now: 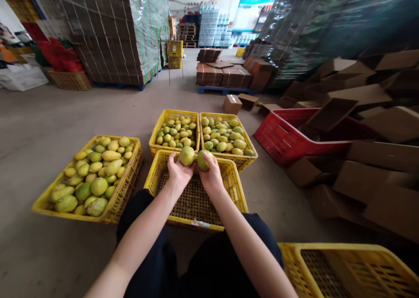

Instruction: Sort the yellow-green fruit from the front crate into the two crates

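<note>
My left hand (180,172) holds a round yellow-green fruit (187,156), cupped from below. Beside it, my right hand (210,174) has its fingers wrapped round a greener fruit (203,160). Both hands are over a yellow crate (241,192) between my knees, whose visible slatted bottom is bare. Just beyond it stand two yellow crates side by side, the left one (152,149) and the right one (251,159), both filled with green and yellow fruit. Another full yellow crate (126,193) of similar fruit sits at the left.
A red crate (281,136) with cardboard in it stands at the right, among heaped open cartons (376,176). Part of another yellow crate (340,247) shows at the lower right. Farther back are a blue pallet (225,90) with flattened boxes and a wrapped stack (108,36).
</note>
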`<control>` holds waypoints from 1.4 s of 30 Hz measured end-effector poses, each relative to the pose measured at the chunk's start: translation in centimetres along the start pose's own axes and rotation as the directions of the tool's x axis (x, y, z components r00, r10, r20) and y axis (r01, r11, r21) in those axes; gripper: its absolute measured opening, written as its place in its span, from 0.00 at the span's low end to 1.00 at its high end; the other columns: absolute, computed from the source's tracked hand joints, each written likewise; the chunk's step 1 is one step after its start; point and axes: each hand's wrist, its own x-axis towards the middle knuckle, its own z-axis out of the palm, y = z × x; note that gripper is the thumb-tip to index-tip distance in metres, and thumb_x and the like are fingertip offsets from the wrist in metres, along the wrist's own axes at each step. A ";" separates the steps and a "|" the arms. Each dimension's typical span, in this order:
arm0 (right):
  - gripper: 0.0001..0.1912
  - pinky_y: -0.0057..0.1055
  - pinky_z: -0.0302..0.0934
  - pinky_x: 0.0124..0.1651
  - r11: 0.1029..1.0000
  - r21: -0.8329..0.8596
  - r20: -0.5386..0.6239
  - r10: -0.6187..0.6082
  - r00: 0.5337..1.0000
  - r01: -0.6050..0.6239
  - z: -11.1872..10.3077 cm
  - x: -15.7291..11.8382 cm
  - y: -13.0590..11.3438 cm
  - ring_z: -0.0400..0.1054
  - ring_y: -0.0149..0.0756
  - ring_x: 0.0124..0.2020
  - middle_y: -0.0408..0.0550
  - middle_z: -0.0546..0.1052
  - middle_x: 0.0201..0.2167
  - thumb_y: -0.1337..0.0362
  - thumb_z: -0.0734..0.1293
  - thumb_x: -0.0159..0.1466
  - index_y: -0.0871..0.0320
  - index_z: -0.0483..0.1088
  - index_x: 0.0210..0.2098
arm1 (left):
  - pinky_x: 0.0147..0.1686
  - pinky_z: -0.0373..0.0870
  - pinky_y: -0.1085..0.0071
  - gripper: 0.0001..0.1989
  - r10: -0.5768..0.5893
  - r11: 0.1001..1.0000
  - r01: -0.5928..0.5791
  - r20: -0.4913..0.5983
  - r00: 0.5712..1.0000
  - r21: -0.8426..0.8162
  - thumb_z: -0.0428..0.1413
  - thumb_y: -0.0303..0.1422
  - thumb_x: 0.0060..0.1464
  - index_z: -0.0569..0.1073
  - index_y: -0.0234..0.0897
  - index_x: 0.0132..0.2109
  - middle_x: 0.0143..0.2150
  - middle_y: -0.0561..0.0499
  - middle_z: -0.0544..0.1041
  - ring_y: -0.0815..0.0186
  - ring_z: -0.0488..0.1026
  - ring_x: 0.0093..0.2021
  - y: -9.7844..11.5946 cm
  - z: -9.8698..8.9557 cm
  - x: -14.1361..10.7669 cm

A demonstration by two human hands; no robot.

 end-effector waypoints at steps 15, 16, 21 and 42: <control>0.15 0.26 0.54 0.17 0.989 0.004 0.175 0.148 0.973 -0.151 0.1 -0.4 -1.9 0.62 0.29 0.18 0.44 0.73 0.20 0.51 0.69 0.54 0.57 0.68 0.25 | 0.25 0.71 0.73 0.14 -0.037 0.995 0.049 0.138 0.990 -0.086 0.48 0.34 0.59 0.76 0.34 0.43 0.36 0.45 0.77 0.65 0.73 0.30 0.4 0.4 -0.3; 0.15 0.26 0.54 0.17 0.989 0.003 0.173 0.148 0.974 -0.151 0.1 -0.4 -1.9 0.61 0.29 0.18 0.44 0.74 0.21 0.51 0.68 0.54 0.57 0.68 0.26 | 0.26 0.72 0.73 0.14 -0.045 0.994 0.060 0.157 0.987 -0.091 0.47 0.32 0.59 0.76 0.35 0.43 0.37 0.45 0.78 0.65 0.74 0.31 0.5 0.5 -0.4; 0.15 0.26 0.53 0.17 0.987 0.001 0.158 0.157 0.975 -0.159 0.1 -0.5 -1.9 0.61 0.28 0.18 0.44 0.74 0.22 0.51 0.68 0.55 0.57 0.69 0.27 | 0.32 0.75 0.70 0.12 -0.055 0.992 0.076 0.195 0.979 -0.099 0.48 0.31 0.59 0.75 0.35 0.44 0.36 0.46 0.78 0.63 0.77 0.36 0.9 0.5 -0.7; 0.14 0.25 0.67 0.32 0.999 -0.017 0.042 -0.034 0.999 0.034 0.4 -1.4 0.4 0.70 0.31 0.33 0.39 0.77 0.32 0.54 0.74 0.51 0.54 0.70 0.31 | 0.38 0.71 0.69 0.09 0.071 0.996 -0.073 0.043 0.997 0.051 0.51 0.34 0.54 0.74 0.35 0.32 0.30 0.49 0.76 0.63 0.74 0.33 -0.2 -0.4 0.7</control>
